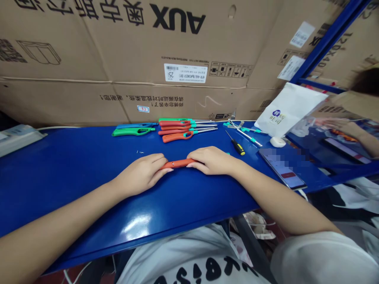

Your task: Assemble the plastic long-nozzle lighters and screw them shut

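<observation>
Orange handle (pixel 179 163): It is between your two hands, lying side to side above the blue table (pixel 74 165). I cannot tell if it touches the top.
Left hand (pixel 143 173): It grips the left end, thumb on the near side, fingers on the far side.
Right hand (pixel 211 159): It grips the right end the same way, thumb near, fingers far.
Push: Use the same push with both thumbs, I think, so the handle does not twist or slip.
Middle: A bare bit shows between your hands. Leave it bare so you can watch it well.
Little bits (pixel 140 152): They lie just past your left hand. They look easy to lose, so mind your fingers there.
Screwdriver (pixel 237 146): It lies beyond your right wrist, near the metal rod (pixel 250 137). Its tip points away from you, so reach for the yellow end.
Green handle (pixel 130 132): It lies well past your left hand. Don't bump it.
</observation>
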`<state>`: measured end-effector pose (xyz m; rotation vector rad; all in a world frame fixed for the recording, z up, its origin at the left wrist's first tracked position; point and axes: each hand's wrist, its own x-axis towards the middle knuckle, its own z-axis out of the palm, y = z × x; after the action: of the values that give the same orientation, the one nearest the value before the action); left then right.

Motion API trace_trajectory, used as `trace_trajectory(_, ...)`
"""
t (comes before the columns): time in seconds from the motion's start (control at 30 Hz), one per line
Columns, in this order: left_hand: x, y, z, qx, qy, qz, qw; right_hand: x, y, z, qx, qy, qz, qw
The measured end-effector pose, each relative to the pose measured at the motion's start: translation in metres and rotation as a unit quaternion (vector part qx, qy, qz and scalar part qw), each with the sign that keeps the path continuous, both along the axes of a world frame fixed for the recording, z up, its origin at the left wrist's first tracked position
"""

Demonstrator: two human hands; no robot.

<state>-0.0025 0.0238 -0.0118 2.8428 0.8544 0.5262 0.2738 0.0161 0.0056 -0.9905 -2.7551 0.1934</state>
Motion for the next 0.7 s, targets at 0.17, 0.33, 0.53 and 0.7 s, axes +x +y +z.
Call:
trace_trajectory(0.17,0.008,-0.013,0.009,-0.159,-0.066,0.048,0.984,0.004,0.0,0.002,-0.034,0.031,0.008,0.999)
trace_trajectory(0.33,0.016,-0.021,0.011,-0.591,-0.194,0.161,0.766,0.004,-0.005,0.005,-0.017,0.041,-0.004,0.999)
trace_trajectory(0.53,0.012,-0.014,0.009,-0.712,-0.241,0.13,0.646,-0.001,-0.008,0.007,-0.005,0.016,0.009,1.0)
trace_trajectory(0.7,0.015,-0.021,0.009,-0.5,-0.208,0.113,0.833,0.0,-0.003,0.0,-0.022,0.027,-0.007,0.999)
